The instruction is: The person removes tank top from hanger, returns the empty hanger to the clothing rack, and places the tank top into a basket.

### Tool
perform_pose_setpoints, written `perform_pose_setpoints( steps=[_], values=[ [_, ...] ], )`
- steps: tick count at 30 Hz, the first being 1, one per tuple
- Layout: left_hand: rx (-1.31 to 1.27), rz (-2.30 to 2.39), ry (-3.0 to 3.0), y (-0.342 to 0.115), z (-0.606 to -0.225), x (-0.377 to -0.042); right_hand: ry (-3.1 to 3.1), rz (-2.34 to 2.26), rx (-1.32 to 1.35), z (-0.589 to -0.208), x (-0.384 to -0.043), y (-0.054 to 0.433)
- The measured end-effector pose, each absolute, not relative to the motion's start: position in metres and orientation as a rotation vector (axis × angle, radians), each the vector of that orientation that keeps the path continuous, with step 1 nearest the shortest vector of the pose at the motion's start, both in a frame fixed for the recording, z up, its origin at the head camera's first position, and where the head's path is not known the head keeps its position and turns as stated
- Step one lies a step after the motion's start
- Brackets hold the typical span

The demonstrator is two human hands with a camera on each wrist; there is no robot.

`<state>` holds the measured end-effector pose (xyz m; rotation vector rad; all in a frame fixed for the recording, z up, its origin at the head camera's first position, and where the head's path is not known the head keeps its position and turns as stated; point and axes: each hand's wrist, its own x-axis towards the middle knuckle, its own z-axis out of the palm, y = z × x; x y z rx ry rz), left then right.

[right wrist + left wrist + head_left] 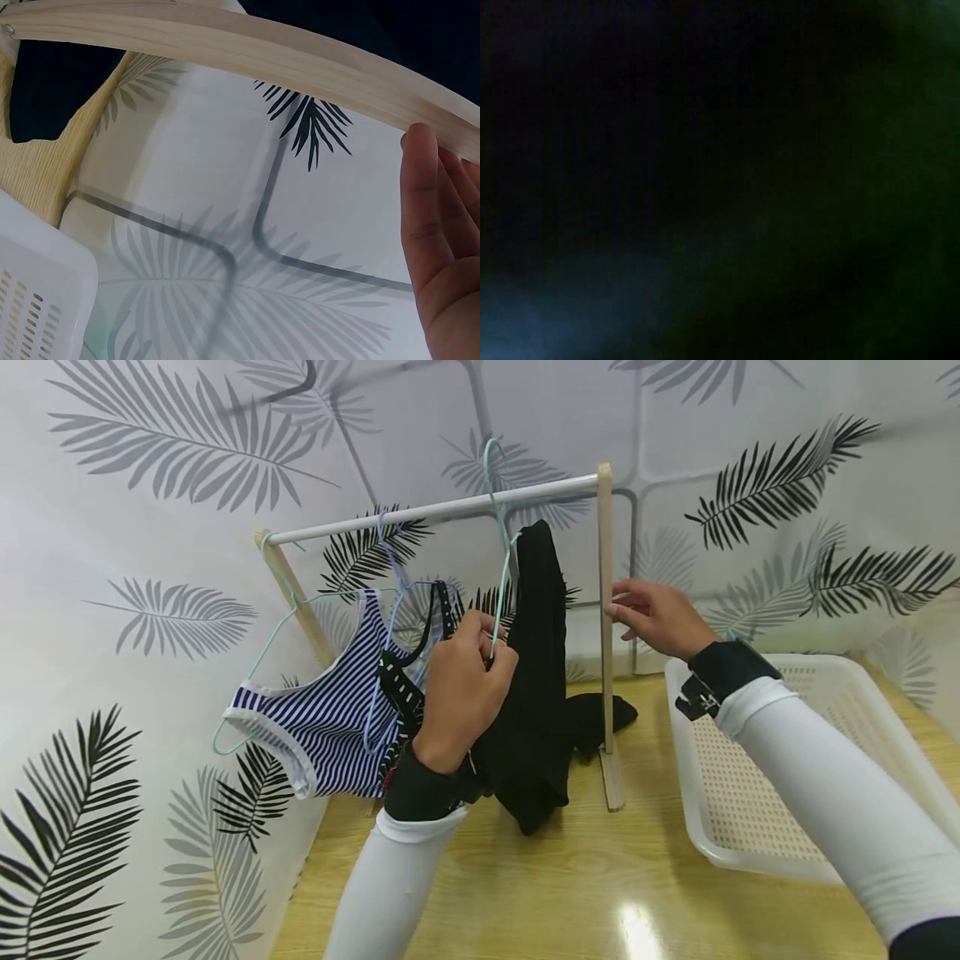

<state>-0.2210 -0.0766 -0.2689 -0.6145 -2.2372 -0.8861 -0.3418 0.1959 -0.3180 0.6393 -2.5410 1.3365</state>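
Cloth in black, a long limp garment [538,693], hangs at centre of the head view, its top against the thin mint-green hanger [503,585] I pinch in my left hand [467,685]. Whether the hook rests on the round white rail [442,509] I can't tell; tilting it could let the cloth slide off. A blue-and-white striped top [337,718] crowds that wrist at centre left, so moving leftward might snag; over the yellow wooden table [540,893], lower centre, I have room. The left wrist view is too dark to read. In the right wrist view, my right hand [446,240] touches the pale wooden post [247,52] at right, whether pinching I can't tell; a sideways push might tip it. The perforated white plastic basket [67,244], lower left, stands apart from the post.
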Motion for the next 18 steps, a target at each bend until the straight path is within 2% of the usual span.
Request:
perform_pose_setpoints(
  steps=[13,18],
  values=[
    [-0.855,-0.597,-2.197,-0.131,-0.293,-0.208,-2.56,1.272,0.652,-0.316,-0.34,0.194],
    [-0.798,-0.437,-2.174,-0.153,-0.303,-0.206,-2.554,1.283,0.653,-0.318,-0.342,0.195]
  ],
)
